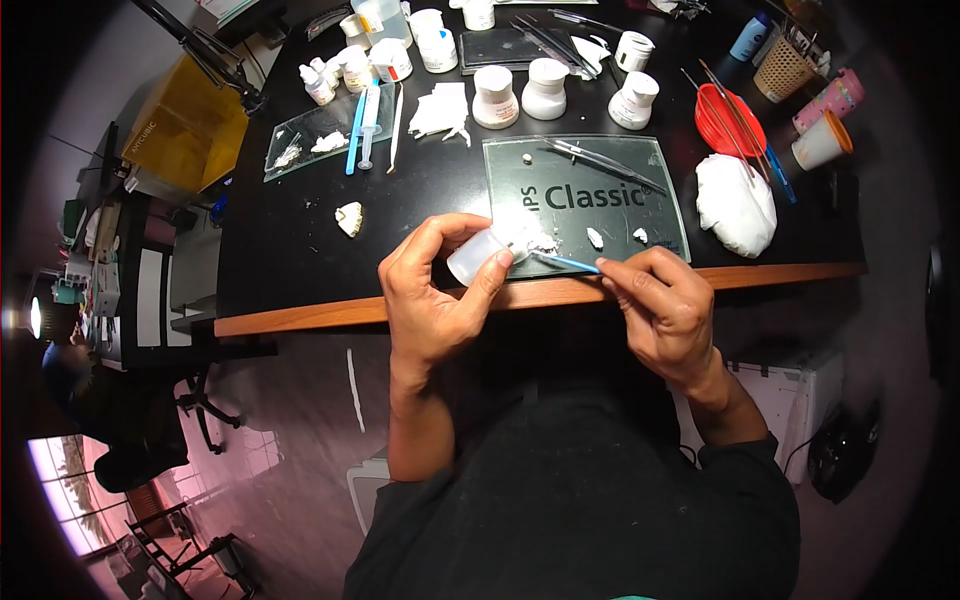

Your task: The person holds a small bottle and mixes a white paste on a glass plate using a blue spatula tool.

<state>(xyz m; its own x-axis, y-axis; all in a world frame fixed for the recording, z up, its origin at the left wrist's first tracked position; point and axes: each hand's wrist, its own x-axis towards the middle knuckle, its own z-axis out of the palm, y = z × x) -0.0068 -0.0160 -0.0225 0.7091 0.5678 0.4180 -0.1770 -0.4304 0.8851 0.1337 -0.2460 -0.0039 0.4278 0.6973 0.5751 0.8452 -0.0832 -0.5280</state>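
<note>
My left fingers (488,279) hold a tilted translucent container (474,257); right fingers (624,274) pinch a blue tool (570,263), tip near white powder (544,243) on the glass slab (572,217). Likely powder-handling step; next move calls for steady tilt, light tip.

Black top (580,500), matching short sleeves (738,460) ending near elbows, forearms (420,435) bare

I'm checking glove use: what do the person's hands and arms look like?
The left hand and right hand are bare: no gloves or watch show. The forearms are bare too; the black top has short sleeves ending near the elbows.
</note>
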